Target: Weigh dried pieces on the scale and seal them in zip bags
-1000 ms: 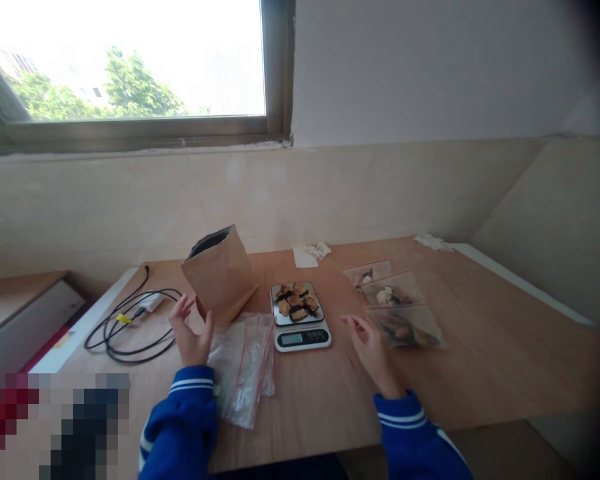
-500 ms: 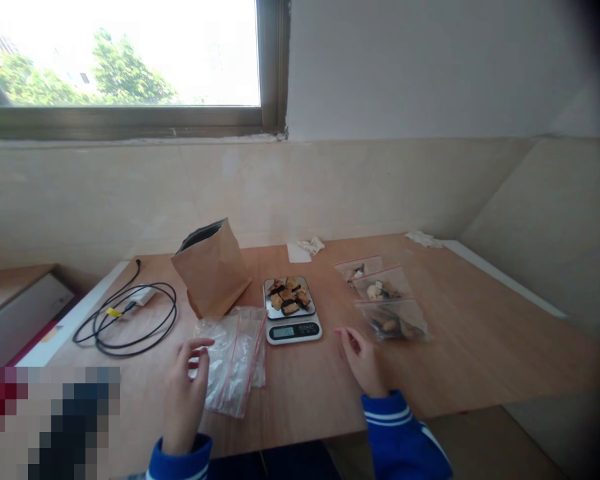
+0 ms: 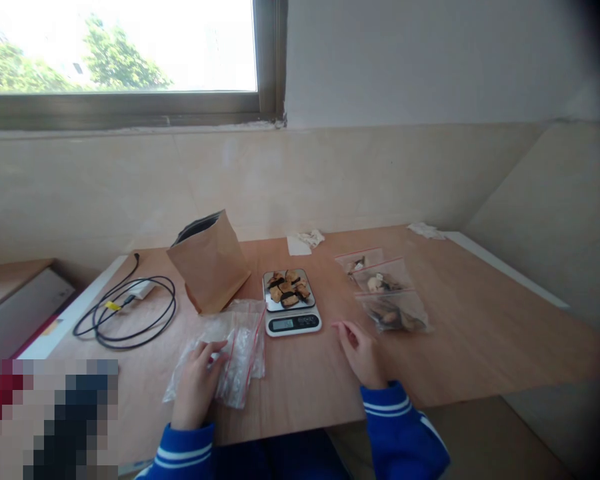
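Note:
My left hand (image 3: 200,377) lies over clear zip bags (image 3: 243,363) with red seal lines, its thumb and fingers curved and apart. Whether its fingertips press on the plastic I cannot tell. My right hand (image 3: 359,351) rests on the table with thumb and fingertips drawn together and nothing visible in them. Between and beyond the hands stands a white digital scale (image 3: 294,331). On its plate lie several brown, dark-edged dried slices (image 3: 289,289), perhaps mushroom. Right of the scale, filled zip bags (image 3: 397,313) overlap in a row.
A brown paper bag (image 3: 213,263) stands upright with its top gaping, behind the zip bags. Coiled black cable (image 3: 135,345) with a white adapter (image 3: 143,289) lies at the left. White crumpled pieces (image 3: 311,239) sit along the back edge by the wall.
My left hand has moved right and down onto the zip bags, and some clear plastic now shows left of it. My right hand has barely moved. The view has tilted slightly.

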Demonstrator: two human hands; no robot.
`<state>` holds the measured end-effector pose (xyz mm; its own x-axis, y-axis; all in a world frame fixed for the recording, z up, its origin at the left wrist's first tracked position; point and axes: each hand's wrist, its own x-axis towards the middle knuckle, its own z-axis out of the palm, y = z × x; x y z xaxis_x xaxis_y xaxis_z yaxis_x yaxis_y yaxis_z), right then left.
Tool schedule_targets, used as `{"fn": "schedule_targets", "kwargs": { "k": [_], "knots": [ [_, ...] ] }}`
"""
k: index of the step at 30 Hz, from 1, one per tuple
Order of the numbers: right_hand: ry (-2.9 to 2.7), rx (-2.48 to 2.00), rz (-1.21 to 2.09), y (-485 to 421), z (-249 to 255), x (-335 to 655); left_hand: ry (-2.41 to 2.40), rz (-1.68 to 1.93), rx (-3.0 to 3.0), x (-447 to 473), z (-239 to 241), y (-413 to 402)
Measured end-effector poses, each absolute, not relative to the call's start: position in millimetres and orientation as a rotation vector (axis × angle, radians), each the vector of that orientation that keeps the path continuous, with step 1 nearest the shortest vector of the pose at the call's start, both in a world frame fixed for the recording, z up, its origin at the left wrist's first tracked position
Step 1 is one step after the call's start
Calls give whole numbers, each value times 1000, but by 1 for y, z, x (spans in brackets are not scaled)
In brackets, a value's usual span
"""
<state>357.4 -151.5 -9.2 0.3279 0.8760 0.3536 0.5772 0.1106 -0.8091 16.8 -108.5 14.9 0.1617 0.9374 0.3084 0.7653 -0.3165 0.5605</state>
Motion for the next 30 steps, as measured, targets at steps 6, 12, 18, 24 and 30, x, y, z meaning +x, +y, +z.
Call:
{"fn": "schedule_targets", "kwargs": {
  "k": [6,12,18,24,30],
  "knots": [
    [-1289,-1389,670,-164,35,297,1665,1139,2072,38,53,-131],
    [-1374,-1183,1024,-153,81,234,1394,1381,1981,72,78,-145],
    [-1146,-1034,1350,-137,72,245,1425,1573,1633,71,72,-134],
    [-1393,-847,1440,-138,62,295,1358,1712,1655,70,87,-112],
    [-1394,-1158,991,-108,70,349,1331,1958,1980,87,106,-85]
  ]
}}
